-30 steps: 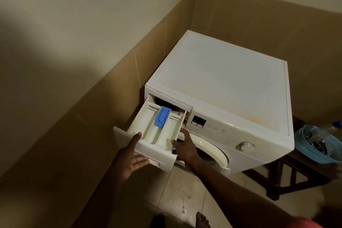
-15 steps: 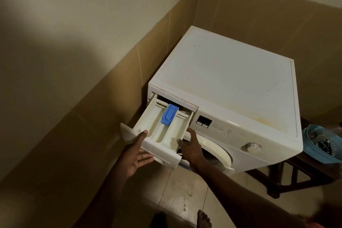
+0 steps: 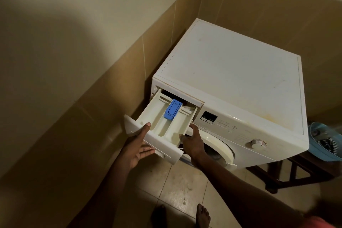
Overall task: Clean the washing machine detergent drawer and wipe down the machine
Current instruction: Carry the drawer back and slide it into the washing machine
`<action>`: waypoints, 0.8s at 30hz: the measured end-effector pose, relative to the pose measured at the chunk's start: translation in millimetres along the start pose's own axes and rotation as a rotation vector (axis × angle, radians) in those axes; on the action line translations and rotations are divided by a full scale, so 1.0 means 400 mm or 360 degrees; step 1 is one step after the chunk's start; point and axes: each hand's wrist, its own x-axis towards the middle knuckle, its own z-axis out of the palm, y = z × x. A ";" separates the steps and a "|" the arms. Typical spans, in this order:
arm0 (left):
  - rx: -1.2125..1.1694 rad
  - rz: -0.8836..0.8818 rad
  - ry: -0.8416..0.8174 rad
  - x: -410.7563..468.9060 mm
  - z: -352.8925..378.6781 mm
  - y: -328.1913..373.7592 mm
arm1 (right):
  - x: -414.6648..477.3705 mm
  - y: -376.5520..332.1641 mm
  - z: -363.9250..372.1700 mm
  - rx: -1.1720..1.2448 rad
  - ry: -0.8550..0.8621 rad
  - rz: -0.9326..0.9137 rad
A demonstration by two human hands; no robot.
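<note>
1. The washing machine [image 3: 231,83] stands in the far corner of the room, with its left side close to the tiled wall [image 3: 157,46].
2. The detergent drawer [image 3: 157,126] is at the machine's upper left front, pulled most of the way out. Its far end sits inside the slot.
3. The drawer's long axis runs from the slot at the far right down to the near left. Its front panel points near-left, toward the person, and its open compartments face up.
4. A blue insert [image 3: 173,111] lies in the middle compartment near the slot, lengthwise along the same axis.
5. The left hand [image 3: 137,146] grips the front panel at its left end, with the thumb laid on the top rim and the fingers curled beneath.
6. The right hand [image 3: 192,142] holds the drawer's right side near the front corner, thumb against the rim. Its other fingers seem to wrap under the side wall, but they are mostly hidden.
7. On the front to the right of the drawer are a dark display [image 3: 208,117] and a round dial [image 3: 257,143]. The door [image 3: 220,148] sits below, behind the right wrist.
8. A blue basin [image 3: 318,146] rests on a dark wooden stand [image 3: 296,170] just right of the machine.
9. A bare foot [image 3: 202,214] stands on the floor tiles [image 3: 177,187] at the near edge.
</note>
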 end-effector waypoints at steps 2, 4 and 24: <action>-0.0011 0.0014 0.0000 0.004 0.001 0.002 | -0.001 -0.001 0.006 -0.0012 0.0050 -0.0023; -0.0029 0.0015 0.0010 0.008 0.000 0.004 | -0.005 0.002 0.011 -0.0037 0.0109 -0.0071; -0.0120 0.0044 0.0115 0.016 0.007 0.005 | -0.017 -0.026 0.018 -0.0337 0.0132 -0.0164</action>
